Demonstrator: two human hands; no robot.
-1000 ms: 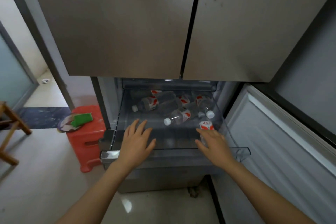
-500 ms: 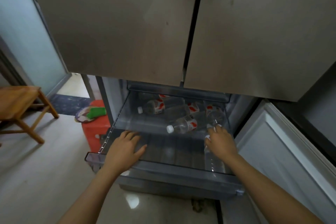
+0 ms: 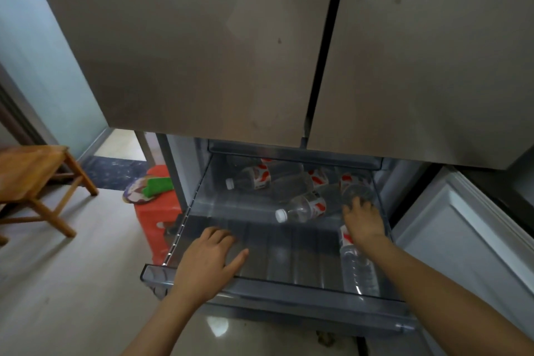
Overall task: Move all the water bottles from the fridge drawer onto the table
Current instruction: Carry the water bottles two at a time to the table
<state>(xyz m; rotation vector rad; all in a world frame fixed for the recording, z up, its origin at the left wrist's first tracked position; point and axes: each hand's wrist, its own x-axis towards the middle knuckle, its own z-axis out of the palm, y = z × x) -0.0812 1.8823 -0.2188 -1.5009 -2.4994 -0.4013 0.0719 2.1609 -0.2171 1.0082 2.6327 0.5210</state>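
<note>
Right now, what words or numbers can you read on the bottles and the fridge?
Nothing can be read for sure.
Back left bottle: red and white label, words too blurred.
Middle bottle: red and white label, small print too blurred.
Front right bottle: red mark on label, too blurred.
Fridge doors: no words show.

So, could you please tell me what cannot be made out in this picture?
Head view only.
1. Back bottles: overlapping and dim under the doors; count unclear.
2. Right hand: its back hides the fingers; grip unclear.
3. Front bottle: cap end hidden under that hand.
4. Table: outside the frame.
</note>
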